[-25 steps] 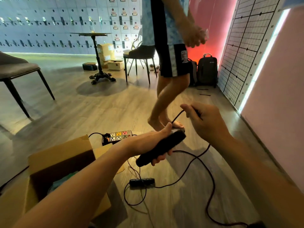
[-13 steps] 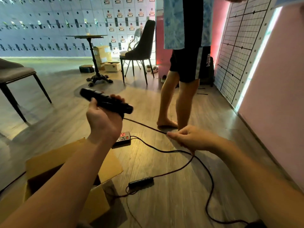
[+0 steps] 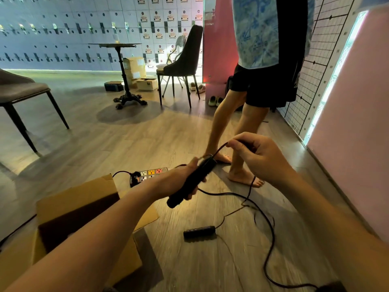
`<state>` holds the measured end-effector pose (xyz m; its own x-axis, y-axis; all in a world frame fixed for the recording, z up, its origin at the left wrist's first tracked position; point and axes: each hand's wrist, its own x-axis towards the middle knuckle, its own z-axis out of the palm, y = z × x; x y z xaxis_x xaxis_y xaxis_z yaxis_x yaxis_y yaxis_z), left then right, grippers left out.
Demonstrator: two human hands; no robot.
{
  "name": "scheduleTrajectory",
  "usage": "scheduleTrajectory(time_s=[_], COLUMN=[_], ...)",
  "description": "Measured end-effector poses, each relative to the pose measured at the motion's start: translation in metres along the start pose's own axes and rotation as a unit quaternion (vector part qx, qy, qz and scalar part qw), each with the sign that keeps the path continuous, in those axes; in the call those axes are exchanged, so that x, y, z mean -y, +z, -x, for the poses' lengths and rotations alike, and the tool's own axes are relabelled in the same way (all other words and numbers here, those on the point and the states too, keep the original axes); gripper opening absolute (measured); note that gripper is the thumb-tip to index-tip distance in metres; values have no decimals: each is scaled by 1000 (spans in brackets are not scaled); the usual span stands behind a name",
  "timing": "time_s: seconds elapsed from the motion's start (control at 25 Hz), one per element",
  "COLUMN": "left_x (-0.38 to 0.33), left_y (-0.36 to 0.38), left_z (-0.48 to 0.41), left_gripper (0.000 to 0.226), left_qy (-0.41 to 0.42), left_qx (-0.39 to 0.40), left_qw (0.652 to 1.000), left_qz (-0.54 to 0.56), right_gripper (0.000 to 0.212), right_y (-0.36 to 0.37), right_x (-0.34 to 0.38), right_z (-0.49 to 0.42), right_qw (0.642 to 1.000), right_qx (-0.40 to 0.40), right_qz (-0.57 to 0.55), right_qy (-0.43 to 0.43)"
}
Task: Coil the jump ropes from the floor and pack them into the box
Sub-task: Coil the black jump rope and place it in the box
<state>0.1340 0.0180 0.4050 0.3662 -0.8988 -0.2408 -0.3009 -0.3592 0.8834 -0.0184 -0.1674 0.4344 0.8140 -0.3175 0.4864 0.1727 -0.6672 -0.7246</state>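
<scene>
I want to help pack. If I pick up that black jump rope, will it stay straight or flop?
Probably floppy: the cord lies in loose curves on the floor and droops from the right hand. Its handle looks stiff and straight in the left hand. Likely light, since a pinch lifts it.

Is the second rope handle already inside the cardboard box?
No, the second handle lies on the floor beside the cardboard box.
</scene>
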Motion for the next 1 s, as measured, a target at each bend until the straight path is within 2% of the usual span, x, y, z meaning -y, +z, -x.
scheduleTrajectory(time_s=[0.12,0.2,0.24,0.28,0.36,0.44,0.48,0.56,0.64,0.68,0.76,0.8,0.88,0.96,1.0], left_x=[-21,-34,-40,-45,-49,-46,-42,-33,-20,-13,5,13,23,22,16], left_y=[14,18,18,16,7,-6,-14,-27,-39,-44,-52,-52,-46,-31,-24], left_z=[8,13,15,16,16,12,9,2,-5,-8,-14,-18,-20,-13,-7], left_gripper=[80,77,75,72,60,48,43,37,32,29,29,31,41,59,68], left_qy=[-4,38,68,105,194,269,289,293,258,235,173,135,73,25,4], left_qx=[144,166,155,133,62,-41,-100,-223,-334,-386,-470,-480,-409,-235,-132], left_qw=[989,970,947,912,819,737,710,685,693,711,776,818,901,972,991], left_qz=[42,176,273,373,536,618,634,629,584,539,384,287,122,7,-25], right_gripper=[18,24,28,32,42,57,60,56,45,43,41,40,35,32,30], right_y=[4,4,5,8,12,17,18,20,19,18,16,15,14,14,16], right_x=[-20,-26,-27,-28,-28,-30,-28,-21,-12,-8,1,5,9,7,5], right_z=[-4,-4,-3,-1,2,4,5,5,6,6,6,5,4,2,1], right_qw=[996,994,995,995,986,976,970,958,947,944,946,951,969,987,993], right_qx=[-61,-70,-46,-2,99,167,191,235,276,289,300,292,240,158,118], right_qz=[56,58,49,33,25,48,52,61,67,66,40,16,-13,1,19], right_qy=[31,56,77,99,131,134,139,153,152,144,119,101,56,11,-6])
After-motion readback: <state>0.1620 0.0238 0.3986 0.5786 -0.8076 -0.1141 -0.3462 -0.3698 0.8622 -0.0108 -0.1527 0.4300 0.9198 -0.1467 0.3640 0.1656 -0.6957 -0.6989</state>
